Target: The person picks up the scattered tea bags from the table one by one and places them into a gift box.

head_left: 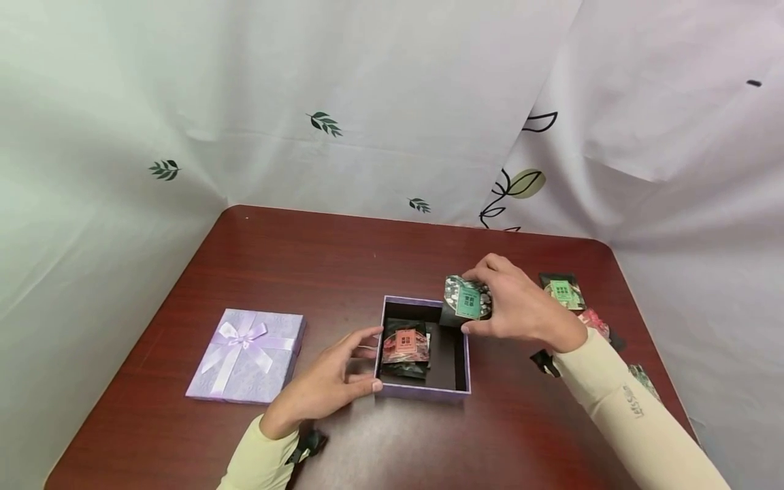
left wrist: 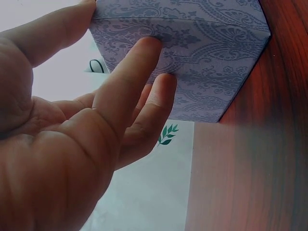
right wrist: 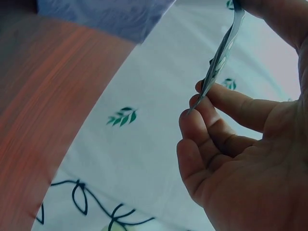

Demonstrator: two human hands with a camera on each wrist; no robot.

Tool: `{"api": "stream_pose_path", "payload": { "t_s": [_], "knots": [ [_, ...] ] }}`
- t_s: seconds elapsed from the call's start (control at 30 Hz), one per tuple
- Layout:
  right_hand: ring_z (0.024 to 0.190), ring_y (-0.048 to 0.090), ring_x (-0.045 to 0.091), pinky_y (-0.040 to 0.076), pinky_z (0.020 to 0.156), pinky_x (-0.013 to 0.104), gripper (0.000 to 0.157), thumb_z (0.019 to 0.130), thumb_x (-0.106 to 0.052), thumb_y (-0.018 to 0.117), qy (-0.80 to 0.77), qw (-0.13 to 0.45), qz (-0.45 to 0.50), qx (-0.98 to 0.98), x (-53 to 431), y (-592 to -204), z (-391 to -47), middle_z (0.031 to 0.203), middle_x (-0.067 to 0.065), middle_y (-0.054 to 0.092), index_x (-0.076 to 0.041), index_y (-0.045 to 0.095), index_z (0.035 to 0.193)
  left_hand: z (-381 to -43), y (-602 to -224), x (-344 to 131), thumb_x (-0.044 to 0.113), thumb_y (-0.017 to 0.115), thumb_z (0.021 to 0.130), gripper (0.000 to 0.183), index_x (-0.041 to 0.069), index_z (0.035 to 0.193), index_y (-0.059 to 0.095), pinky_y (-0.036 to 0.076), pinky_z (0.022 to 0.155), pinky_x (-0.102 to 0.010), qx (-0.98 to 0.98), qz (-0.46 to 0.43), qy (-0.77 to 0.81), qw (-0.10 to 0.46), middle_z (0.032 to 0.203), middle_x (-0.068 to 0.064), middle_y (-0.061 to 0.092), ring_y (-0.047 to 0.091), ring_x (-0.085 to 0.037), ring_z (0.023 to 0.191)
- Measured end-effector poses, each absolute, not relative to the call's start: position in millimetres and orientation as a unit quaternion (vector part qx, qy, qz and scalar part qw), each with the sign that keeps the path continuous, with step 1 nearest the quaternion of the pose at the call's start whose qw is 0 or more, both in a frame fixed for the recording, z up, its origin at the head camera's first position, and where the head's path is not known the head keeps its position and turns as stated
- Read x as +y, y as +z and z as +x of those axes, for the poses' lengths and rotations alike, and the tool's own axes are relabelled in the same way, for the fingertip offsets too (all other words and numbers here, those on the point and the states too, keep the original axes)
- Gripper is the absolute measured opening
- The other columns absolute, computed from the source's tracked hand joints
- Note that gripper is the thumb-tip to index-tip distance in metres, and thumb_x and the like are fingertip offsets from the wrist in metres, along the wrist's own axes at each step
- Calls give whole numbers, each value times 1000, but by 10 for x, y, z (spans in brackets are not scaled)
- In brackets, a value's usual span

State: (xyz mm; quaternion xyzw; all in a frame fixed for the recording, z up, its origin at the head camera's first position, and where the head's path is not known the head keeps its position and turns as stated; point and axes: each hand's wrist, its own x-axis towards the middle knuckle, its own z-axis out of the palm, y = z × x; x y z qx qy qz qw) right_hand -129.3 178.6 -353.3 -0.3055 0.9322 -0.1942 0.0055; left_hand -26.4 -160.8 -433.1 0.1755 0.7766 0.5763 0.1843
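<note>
My right hand [head_left: 520,303] pinches a dark tea sachet [head_left: 468,301] with a green label by its right edge. The sachet stands tilted over the far right corner of the open purple box [head_left: 422,393]; the right wrist view catches it edge-on, the thin sachet [right wrist: 221,62] between thumb and fingertips. My left hand [head_left: 327,381] rests against the box's left side, its thumb at the near corner. In the left wrist view, extended fingers touch the patterned box wall [left wrist: 207,72]. Inside, on the left, a red-labelled sachet [head_left: 406,344] lies over other sachets.
A lilac lid [head_left: 245,354] with a ribbon bow lies on the left of the brown table [head_left: 343,252]. Along the right edge are a green-labelled sachet [head_left: 563,291], a red sachet [head_left: 595,321] and another sachet [head_left: 643,380], partly hidden by my right sleeve. White curtains [head_left: 367,102] hang behind.
</note>
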Motion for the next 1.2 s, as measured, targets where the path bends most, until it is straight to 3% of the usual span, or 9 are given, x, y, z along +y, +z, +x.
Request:
{"api": "stream_pose_path", "payload": {
  "t_s": [0.5, 0.67, 0.9, 1.2],
  "knots": [
    [101, 51, 17, 46, 82, 33, 77, 65, -47, 98, -174, 18, -386, 906, 1202, -3609, -1111, 108, -1, 55, -9, 71, 126, -276, -4345, -1597, 14, 80, 95, 82, 8, 163, 35, 61, 102, -29, 765, 181, 589, 188, 151, -29, 49, 56, -45, 138],
    [103, 51, 17, 50, 87, 35, 77, 67, -50, 96, -151, 39, -389, 908, 1051, -3694, -1046, 109, -1, 56, -9, 71, 126, -271, -4355, -1599, 14, 80, 95, 80, 9, 162, 36, 61, 102, -28, 764, 186, 590, 183, 150, -28, 50, 56, -45, 137],
    [98, 51, 15, 54, 75, 29, 73, 66, -50, 96, -121, 52, -382, 915, 947, -3835, -980, 105, -2, 54, -11, 72, 123, -260, -4346, -1606, 15, 80, 96, 79, 11, 162, 37, 61, 101, -28, 766, 180, 589, 187, 150, -25, 50, 57, -44, 137],
    [93, 51, 13, 58, 78, 29, 72, 66, -53, 96, -81, 45, -387, 918, 859, -3970, -953, 104, -1, 56, -9, 72, 118, -260, -4335, -1610, 14, 80, 96, 79, 10, 162, 36, 61, 102, -28, 760, 177, 596, 192, 152, -26, 48, 55, -45, 138]
  ]
}}
